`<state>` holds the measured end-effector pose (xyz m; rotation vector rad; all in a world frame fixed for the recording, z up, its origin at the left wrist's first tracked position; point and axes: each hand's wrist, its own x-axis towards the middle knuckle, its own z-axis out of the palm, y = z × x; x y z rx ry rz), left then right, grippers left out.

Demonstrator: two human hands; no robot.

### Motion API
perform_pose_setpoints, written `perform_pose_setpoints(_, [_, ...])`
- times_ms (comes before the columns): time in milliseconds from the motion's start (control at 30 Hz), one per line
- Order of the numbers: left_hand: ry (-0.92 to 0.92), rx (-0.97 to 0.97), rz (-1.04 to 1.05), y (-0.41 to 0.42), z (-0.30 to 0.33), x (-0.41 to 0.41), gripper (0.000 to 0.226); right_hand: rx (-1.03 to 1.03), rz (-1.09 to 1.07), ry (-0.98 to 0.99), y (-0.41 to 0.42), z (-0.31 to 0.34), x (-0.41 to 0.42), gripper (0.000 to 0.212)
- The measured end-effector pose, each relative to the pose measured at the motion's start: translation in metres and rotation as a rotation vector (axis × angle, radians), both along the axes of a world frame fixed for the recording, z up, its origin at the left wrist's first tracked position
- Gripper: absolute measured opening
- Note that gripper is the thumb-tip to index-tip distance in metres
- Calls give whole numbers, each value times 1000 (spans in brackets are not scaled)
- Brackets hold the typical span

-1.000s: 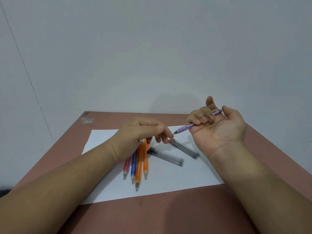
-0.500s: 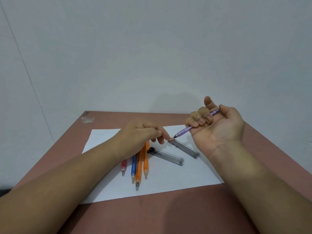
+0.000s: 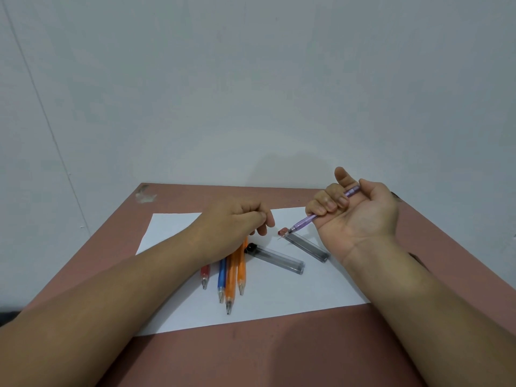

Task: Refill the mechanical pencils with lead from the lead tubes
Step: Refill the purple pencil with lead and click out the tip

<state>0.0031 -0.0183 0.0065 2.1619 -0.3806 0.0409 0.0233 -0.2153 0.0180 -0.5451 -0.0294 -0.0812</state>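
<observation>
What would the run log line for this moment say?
right hand: holds purple pencil, tip down | left hand: curled above pencils | two lead tubes on paper | refill unfinished

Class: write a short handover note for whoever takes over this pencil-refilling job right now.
Right hand, palm up, grips the purple pencil, tip pointing at the red-capped lead tube.
Left hand is loosely curled over the paper; whether its fingers hold anything cannot be seen.
Red, blue and two orange pencils lie beside the black-capped tube.
Done: a thin lead seems to show at the purple tip.
Left: apparently the four lying pencils.
</observation>
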Motion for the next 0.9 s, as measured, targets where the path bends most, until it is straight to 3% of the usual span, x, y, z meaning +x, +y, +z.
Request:
perform_pose_setpoints(167, [46, 28, 13, -3, 2, -2, 28, 12, -1, 2, 1, 0, -1, 28])
perform_pose_setpoints(367, [-31, 87, -57, -1, 1, -2, 22, 36, 4, 18, 0, 1, -1, 30])
perform_pose_setpoints(900, [-19, 12, -137, 0, 1, -3, 12, 62, 26, 13, 1, 5, -5, 28])
